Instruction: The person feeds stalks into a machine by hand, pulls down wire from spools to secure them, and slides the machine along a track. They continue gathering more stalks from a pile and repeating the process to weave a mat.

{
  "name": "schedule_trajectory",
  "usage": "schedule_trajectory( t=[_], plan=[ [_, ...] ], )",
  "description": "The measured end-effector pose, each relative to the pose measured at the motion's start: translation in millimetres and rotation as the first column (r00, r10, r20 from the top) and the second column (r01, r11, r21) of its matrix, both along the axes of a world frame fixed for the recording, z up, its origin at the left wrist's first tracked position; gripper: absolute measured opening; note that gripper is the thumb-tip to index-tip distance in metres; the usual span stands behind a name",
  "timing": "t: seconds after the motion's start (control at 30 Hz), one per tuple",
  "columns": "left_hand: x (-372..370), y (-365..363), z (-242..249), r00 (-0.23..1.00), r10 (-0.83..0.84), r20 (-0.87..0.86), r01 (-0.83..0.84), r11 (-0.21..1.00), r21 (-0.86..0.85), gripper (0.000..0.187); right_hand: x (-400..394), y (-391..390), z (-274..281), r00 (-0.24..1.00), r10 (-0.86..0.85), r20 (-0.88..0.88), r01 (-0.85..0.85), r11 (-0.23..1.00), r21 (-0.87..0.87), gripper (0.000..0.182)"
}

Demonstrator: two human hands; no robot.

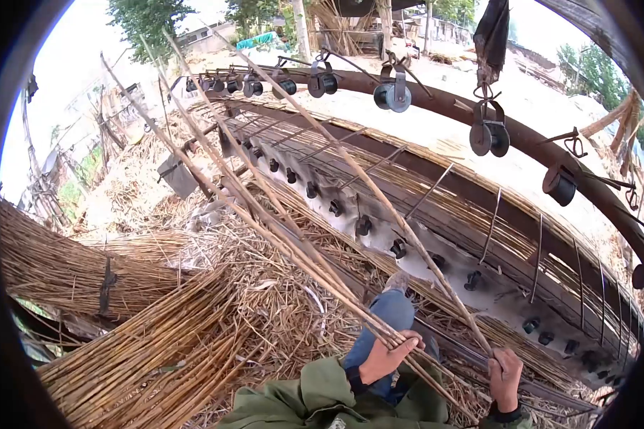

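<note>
My left hand [388, 360] is closed around several long, thin reed stalks [293, 252], which slant from my lap up to the far left. A single long stalk [368, 182] runs from my right hand [505, 377] across the weaving frame toward the upper left. The fingers of my right hand are wrapped round its near end. Beyond my hands stands the frame, with a curved rusty metal beam [436, 91] and thin metal rods. Wire spools [392, 94] hang along the beam, and a row of small dark spools sits lower down.
Bundled reeds [150, 350] lie to my left, with a thicker tied bundle [57, 264] behind them. Loose straw [279, 304] covers the ground around my leg. Woven reed matting [451, 186] lies along the frame. A dark cloth-wrapped piece [491, 43] hangs at the upper right.
</note>
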State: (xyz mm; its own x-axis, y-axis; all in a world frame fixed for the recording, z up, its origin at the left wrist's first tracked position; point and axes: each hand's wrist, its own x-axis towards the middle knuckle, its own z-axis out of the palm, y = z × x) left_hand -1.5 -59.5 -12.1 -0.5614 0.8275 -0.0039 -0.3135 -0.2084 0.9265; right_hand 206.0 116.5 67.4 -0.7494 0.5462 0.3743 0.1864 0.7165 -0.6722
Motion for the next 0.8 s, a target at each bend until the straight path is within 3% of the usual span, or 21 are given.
schedule_trajectory(
  t=[0.1, 0.17, 0.27, 0.37, 0.43, 0.5, 0.53, 0.57, 0.6, 0.63, 0.67, 0.7, 0.73, 0.8],
  plan=[
    [3.2, -9.4, 19.2, 1.0, 0.01, -0.001, -0.01, 0.998, -0.056, 0.018, 18.2, 10.9, 40.7, 0.998, -0.049, -0.035, 0.055, 0.982, 0.181, 0.023],
    [1.5, -8.4, 22.5, 0.999, -0.04, 0.0, 0.04, 0.999, 0.024, 0.016, 24.1, 13.1, 51.0, 0.997, -0.067, -0.033, 0.073, 0.971, 0.229, 0.025],
    [4.7, 2.7, 31.8, 0.992, 0.006, 0.127, -0.029, 0.982, 0.185, 0.017, 34.7, 12.8, 37.3, 0.997, -0.053, 0.058, 0.03, 0.94, 0.341, 0.031],
    [-4.1, 9.2, 49.8, 0.993, 0.003, 0.121, -0.022, 0.986, 0.163, 0.02, 55.5, 9.7, 19.2, 0.989, -0.077, 0.13, 0.022, 0.926, 0.377, 0.029],
    [-18.4, 7.5, 34.4, 0.991, -0.009, 0.131, -0.015, 0.984, 0.176, 0.021, 75.2, 17.1, 19.3, 0.986, -0.13, 0.1, 0.074, 0.897, 0.435, 0.026],
    [-32.2, 4.2, 32.8, 0.988, 0.009, 0.153, -0.038, 0.982, 0.187, 0.021, 105.7, 22.3, 17.6, 0.96, -0.27, 0.077, 0.198, 0.846, 0.495, 0.018],
    [-36.0, 1.9, 44.0, 0.999, 0.05, -0.005, -0.048, 0.981, 0.187, 0.02, 121.1, 25.2, 22.4, 0.929, -0.362, 0.081, 0.286, 0.838, 0.464, 0.015],
    [-36.2, 3.4, 57.5, 0.985, 0.09, 0.148, -0.113, 0.982, 0.153, 0.017, 137.1, 28.5, 24.8, 0.884, -0.461, 0.081, 0.357, 0.776, 0.519, 0.015],
    [-39.7, 3.5, 57.9, 0.986, 0.113, 0.127, -0.13, 0.981, 0.143, 0.02, 151.1, 32.0, 26.1, 0.856, -0.506, 0.108, 0.361, 0.733, 0.576, 0.018],
    [-38.4, 6.2, 54.4, 0.988, 0.121, 0.094, -0.132, 0.985, 0.116, 0.019, 151.5, 29.5, 36.1, 0.859, -0.505, 0.083, 0.356, 0.707, 0.612, 0.021],
    [-32.4, 9.3, 57.4, 0.996, 0.022, 0.084, -0.03, 0.995, 0.098, 0.021, 141.5, 23.3, 48.2, 0.858, -0.504, 0.103, 0.333, 0.696, 0.636, 0.025],
    [-32.9, 8.1, 47.6, 0.991, -0.096, -0.095, 0.099, 0.995, 0.023, 0.044, 130.0, 20.7, 43.2, 0.879, -0.463, 0.111, 0.285, 0.698, 0.657, 0.026],
    [-20.8, 13.4, 47.7, 0.995, -0.087, -0.045, 0.088, 0.996, 0.005, 0.041, 114.9, 16.3, 41.0, 0.936, -0.34, 0.087, 0.19, 0.7, 0.689, 0.032],
    [-2.4, 17.3, 47.6, 0.999, 0.003, 0.038, -0.001, 0.999, -0.033, 0.035, 100.2, 9.9, 44.8, 0.952, -0.305, 0.007, 0.208, 0.668, 0.715, 0.016]
  ],
)
